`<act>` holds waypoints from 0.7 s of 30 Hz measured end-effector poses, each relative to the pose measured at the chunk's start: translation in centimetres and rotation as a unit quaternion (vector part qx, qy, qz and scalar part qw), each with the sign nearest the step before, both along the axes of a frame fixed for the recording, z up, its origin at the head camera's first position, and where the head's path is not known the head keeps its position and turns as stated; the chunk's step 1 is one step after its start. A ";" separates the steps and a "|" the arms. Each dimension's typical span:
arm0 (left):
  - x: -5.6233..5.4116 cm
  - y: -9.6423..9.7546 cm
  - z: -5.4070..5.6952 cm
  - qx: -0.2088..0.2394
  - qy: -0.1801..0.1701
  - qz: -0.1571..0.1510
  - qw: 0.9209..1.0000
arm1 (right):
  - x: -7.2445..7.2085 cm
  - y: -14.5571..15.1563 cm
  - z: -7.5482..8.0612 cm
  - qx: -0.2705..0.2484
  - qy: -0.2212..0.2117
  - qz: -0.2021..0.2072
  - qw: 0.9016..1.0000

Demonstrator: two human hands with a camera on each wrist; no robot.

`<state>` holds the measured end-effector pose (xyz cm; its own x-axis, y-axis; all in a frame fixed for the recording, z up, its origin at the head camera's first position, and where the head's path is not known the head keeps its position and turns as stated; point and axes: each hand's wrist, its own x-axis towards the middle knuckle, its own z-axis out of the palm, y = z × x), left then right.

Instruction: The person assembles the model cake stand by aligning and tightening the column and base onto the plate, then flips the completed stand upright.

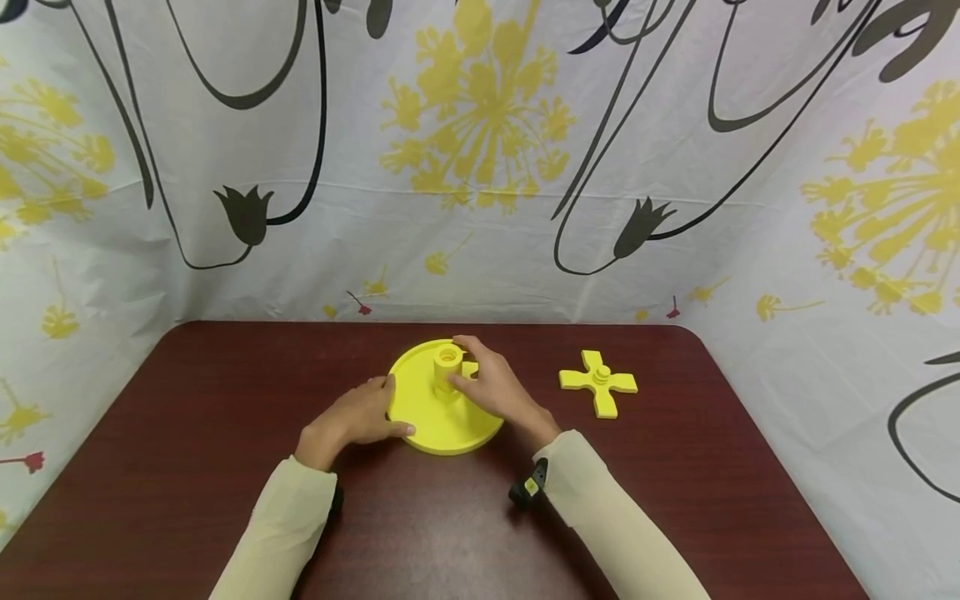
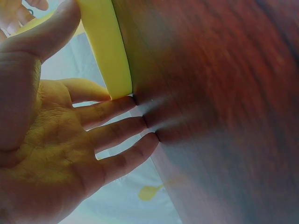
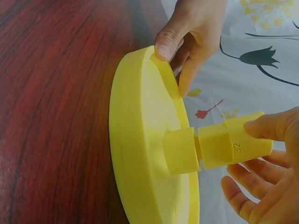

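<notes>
Your left hand (image 1: 360,412) pinches the tray (image 1: 446,429) at nine o'clock, your right hand (image 1: 495,383) the probably light, stiff numbered cylinder (image 3: 229,142) near its top.

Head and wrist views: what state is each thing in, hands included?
Disc: rim up, gripped at its edge.
Post: standing at the disc's middle.
Tube: upright, in line above the post, a narrower neck between them; whether fully seated, cannot tell.
Cross: flat on the table, knob up, untouched.
Left hand: thumb over the disc's rim.
Right hand: holding the tube.
</notes>
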<state>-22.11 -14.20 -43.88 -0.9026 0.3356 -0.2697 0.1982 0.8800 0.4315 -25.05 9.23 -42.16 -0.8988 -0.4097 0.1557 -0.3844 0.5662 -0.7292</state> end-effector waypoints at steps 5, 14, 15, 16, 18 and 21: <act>-0.1 -0.1 -0.1 0.000 -0.006 0.005 1.000 | 0.0 0.0 -0.1 0.005 0.008 0.002 1.000; -0.1 0.0 0.0 0.001 -0.005 0.006 1.000 | -0.1 -0.2 -0.3 0.003 0.016 -0.020 1.000; -0.1 0.0 0.0 0.001 -0.006 0.006 1.000 | -0.2 -0.3 -0.4 0.003 0.017 -0.024 1.000; 0.0 0.0 0.1 0.000 -0.008 0.007 1.000 | -0.2 -0.3 -0.4 0.004 0.019 -0.028 0.999; 0.0 0.0 0.1 0.000 -0.009 0.008 1.000 | -0.1 -0.4 -0.4 0.006 0.024 -0.036 0.999; 0.0 0.0 0.1 -0.001 -0.006 0.007 1.000 | -0.1 -0.6 -0.4 0.010 0.029 -0.046 0.998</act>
